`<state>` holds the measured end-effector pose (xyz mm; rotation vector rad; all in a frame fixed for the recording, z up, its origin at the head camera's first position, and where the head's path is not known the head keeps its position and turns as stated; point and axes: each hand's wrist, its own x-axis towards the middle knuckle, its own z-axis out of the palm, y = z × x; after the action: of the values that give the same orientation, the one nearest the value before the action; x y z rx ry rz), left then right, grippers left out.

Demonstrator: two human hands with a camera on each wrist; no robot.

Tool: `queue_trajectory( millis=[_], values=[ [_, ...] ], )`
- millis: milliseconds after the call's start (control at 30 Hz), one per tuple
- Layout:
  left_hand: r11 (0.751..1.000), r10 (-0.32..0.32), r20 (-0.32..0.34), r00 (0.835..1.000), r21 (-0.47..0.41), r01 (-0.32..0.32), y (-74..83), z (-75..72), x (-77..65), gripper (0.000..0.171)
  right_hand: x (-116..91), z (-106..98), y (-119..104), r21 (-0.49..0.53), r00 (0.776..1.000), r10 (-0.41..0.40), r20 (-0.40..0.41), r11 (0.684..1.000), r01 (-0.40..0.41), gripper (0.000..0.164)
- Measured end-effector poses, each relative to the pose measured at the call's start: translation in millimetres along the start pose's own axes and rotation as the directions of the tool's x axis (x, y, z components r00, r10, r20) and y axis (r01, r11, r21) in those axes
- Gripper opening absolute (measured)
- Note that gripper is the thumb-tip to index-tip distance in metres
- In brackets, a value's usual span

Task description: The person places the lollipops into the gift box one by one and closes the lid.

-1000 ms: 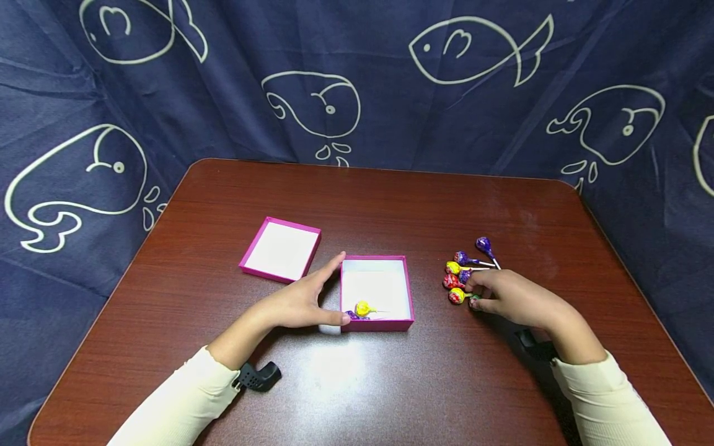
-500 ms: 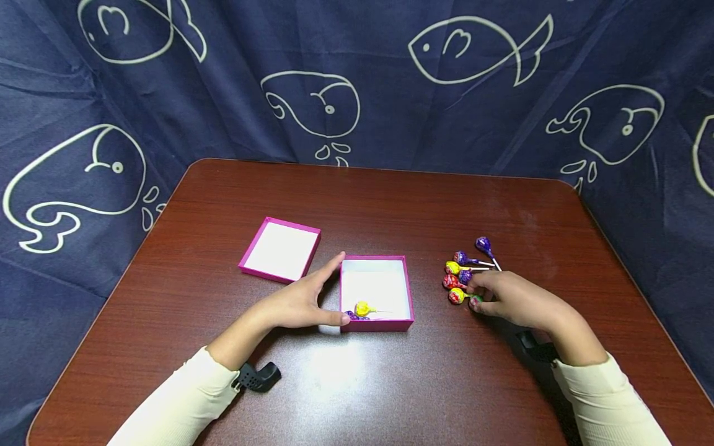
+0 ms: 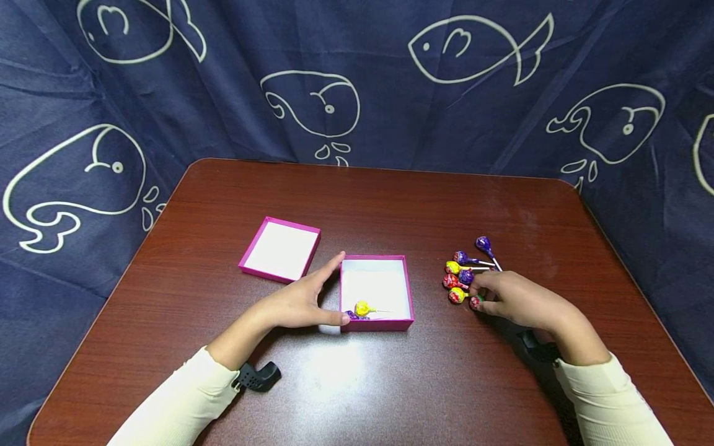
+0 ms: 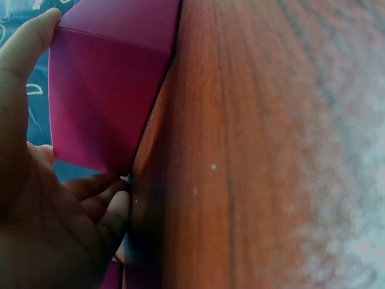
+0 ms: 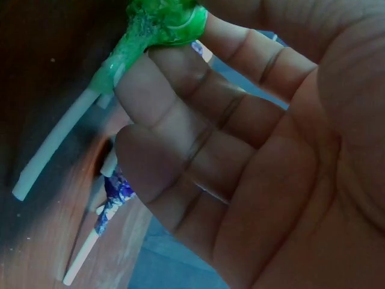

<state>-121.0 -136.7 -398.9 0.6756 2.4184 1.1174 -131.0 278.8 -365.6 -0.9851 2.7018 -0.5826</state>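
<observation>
Head view: I'm seeing the left hand (image 3: 301, 302) spreading thumb and forefinger wide, touching the pink box (image 3: 380, 325) at both left corners, while the right hand (image 3: 517, 300) is pinching a green lollipop (image 5: 168, 25) just beside the other lollipops (image 3: 450, 282), lying on the table (image 3: 424, 378) right of the box.

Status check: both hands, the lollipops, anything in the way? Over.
Left hand holding open box. Right hand pinching green lollipop. Other lollipops close beside it, might snag.
</observation>
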Motion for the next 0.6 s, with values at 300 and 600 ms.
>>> queue_trajectory(
  millis=[300, 600],
  values=[
    [1.000, 0.005, -0.004, 1.000, 0.009, -0.005, 0.2, -0.6, 0.3, 0.114, 6, -8, -5, -0.029, 0.999, -0.033, -0.041, 0.999, 0.032, 0.024],
    [1.000, 0.000, -0.005, 1.000, -0.002, 0.000, 1.0, 0.5, -0.7, 0.114, 17, -10, -12, -0.034, 0.986, -0.138, -0.094, 0.990, 0.135, 0.026]
  ],
)
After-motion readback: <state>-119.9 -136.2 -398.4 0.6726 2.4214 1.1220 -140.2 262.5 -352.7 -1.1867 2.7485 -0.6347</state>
